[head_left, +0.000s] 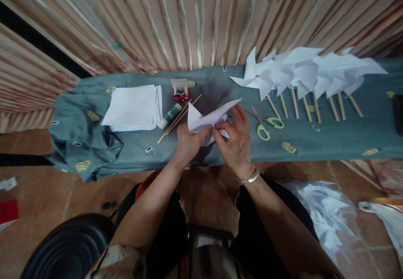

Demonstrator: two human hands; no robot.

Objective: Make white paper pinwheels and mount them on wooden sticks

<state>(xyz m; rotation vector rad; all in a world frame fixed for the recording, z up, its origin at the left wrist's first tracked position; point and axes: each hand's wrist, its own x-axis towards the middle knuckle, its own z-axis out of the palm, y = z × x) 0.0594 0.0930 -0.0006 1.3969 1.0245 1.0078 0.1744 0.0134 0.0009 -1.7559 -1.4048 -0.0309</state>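
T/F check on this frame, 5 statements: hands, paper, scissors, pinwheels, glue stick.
1. Both hands hold the folded white paper. True: the left hand and right hand grip it together.
2. The scissors lie to the left of the hands. False: they lie to the right of the right hand, on the grey cloth.
3. Finished paper pinwheels on wooden sticks lie at the right end of the cloth. True.
4. The stack of white sheets sits among the pinwheels. False: it lies at the left, apart from them.
5. The glue stick is in the left hand. False: it lies on the cloth beside the sheets.
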